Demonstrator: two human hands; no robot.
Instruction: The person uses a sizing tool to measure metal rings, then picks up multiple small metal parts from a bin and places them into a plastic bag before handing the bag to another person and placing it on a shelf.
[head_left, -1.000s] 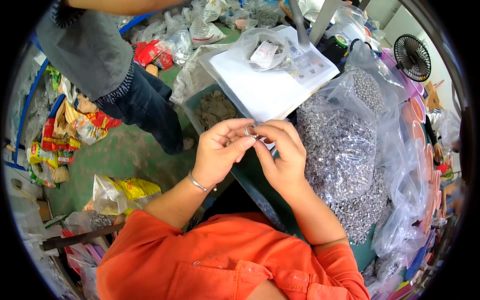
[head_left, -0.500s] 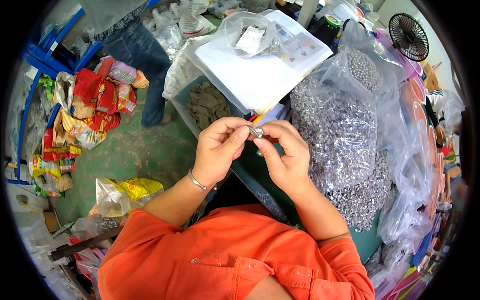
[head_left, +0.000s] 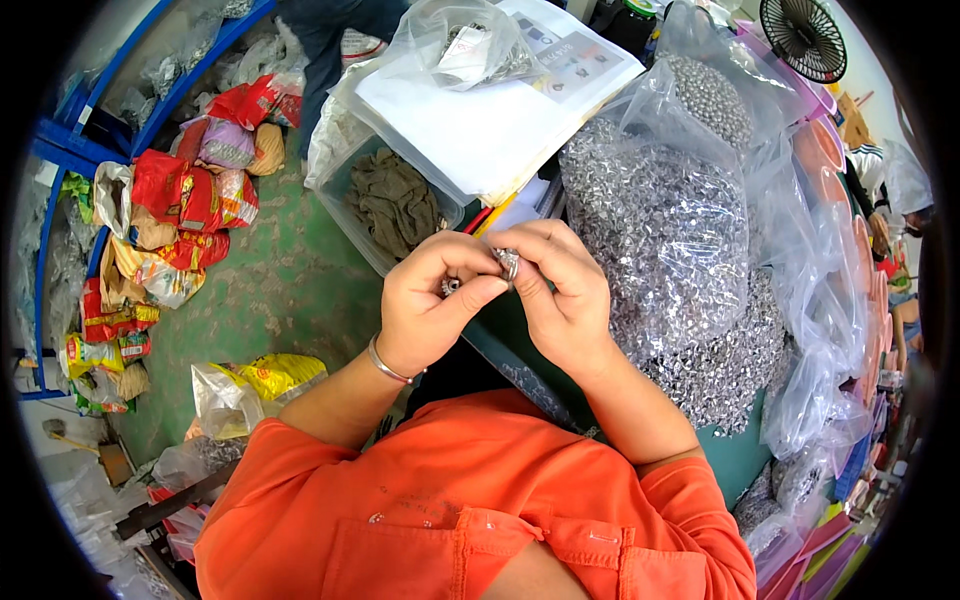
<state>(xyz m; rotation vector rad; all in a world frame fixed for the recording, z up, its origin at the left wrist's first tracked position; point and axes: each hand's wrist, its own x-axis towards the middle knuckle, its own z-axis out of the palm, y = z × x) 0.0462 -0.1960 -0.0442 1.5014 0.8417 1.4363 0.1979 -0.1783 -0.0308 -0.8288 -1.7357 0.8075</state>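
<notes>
Between the fingertips of both hands is a small shiny silver metal piece (head_left: 508, 263), too small to make out its exact kind. My left hand (head_left: 432, 290), with a bangle on its wrist, pinches it from the left. A second small metal piece (head_left: 450, 286) shows in the curl of the left fingers. From the right, my right hand (head_left: 556, 285) pinches the same piece between thumb and forefinger. To the right of my hands a clear plastic bag (head_left: 660, 215) bulges with small silver metal parts. Loose silver parts (head_left: 715, 385) are heaped in front of it.
Beyond my hands a clear plastic bin (head_left: 375, 250) holds a brown cloth (head_left: 395, 205). Papers (head_left: 450, 130) lie beside it, with a plastic bag (head_left: 465, 45) on top. Packed sacks (head_left: 190, 190) are piled on the floor at left. A black fan (head_left: 803, 38) stands far right.
The view has shifted a little. The metal piece is turned differently between my fingers, and a second piece now shows in my left hand. The person in jeans has moved farther back.
</notes>
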